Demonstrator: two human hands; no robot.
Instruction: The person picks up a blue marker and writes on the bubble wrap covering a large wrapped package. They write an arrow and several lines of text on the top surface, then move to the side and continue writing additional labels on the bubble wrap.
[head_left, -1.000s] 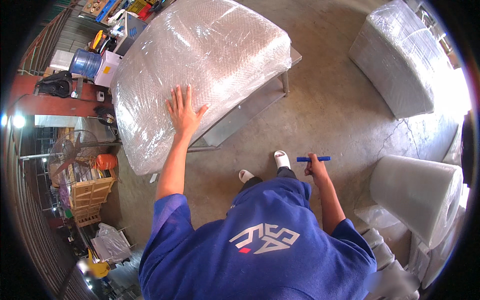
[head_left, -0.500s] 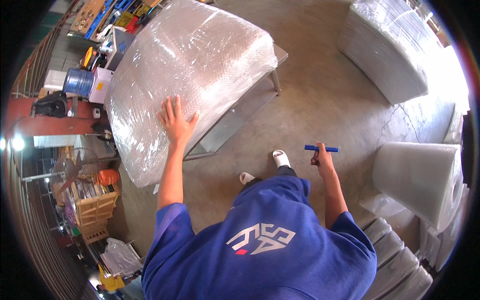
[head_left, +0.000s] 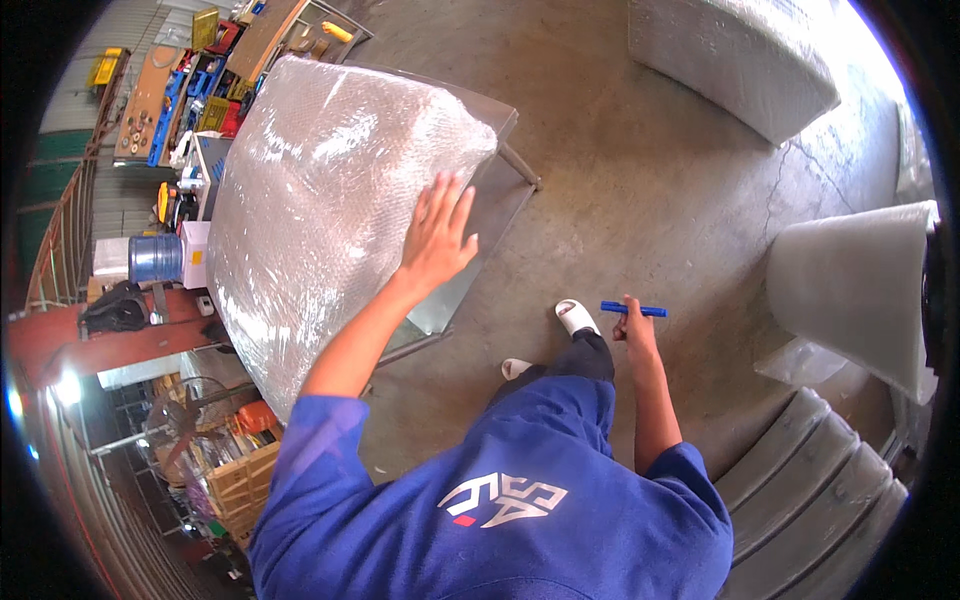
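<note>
A large bulky item in clear bubble wrap [head_left: 310, 190] lies on a metal table [head_left: 478, 232] to my left. My left hand [head_left: 438, 238] is at the wrap's near right edge, palm down with fingers stretched out; whether it touches the film is hard to tell. Off to the right, over the concrete floor, my right hand [head_left: 636, 330] grips a blue marker [head_left: 650, 311], which lies crosswise in its fingers.
Another wrapped block [head_left: 730, 60] stands at the far right, with a big bubble-wrap roll [head_left: 850, 295] nearer. Several long wrapped pieces [head_left: 800, 500] lie at lower right. Left are a workbench [head_left: 270, 40], a blue water bottle [head_left: 155, 258], a fan [head_left: 190, 410] and a wooden crate [head_left: 245, 485].
My left hand has slid rightward along the wrap to its edge. The view has shifted, and my right hand still grips the marker.
</note>
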